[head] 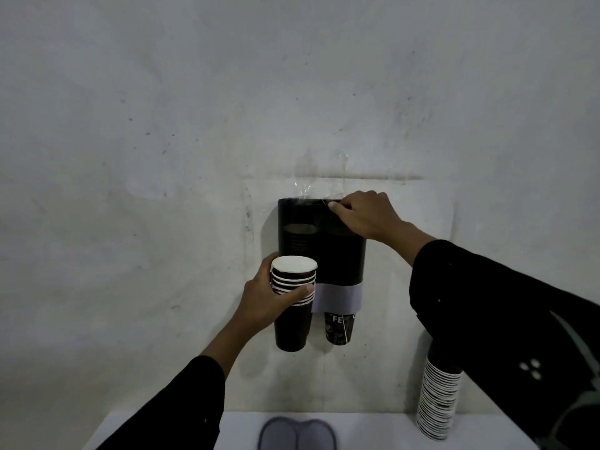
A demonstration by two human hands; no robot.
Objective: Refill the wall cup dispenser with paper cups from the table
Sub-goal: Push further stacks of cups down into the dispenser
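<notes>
So our left hand [269,300] has its grip wrapped around a short nested stack of cups [293,302], upright, rims up, held just in front of the dispenser's [321,241] lower left. The open top of the dispenser sits above and a bit right of that stack, so we'd guess the cups need lifting and dropping in along their long axis. Our right hand [363,216] is up at the dispenser's top right edge, fingers curled and pinching the rim. The big spare stack [438,401] stands on the desk [373,430], below right of the dispenser.
</notes>
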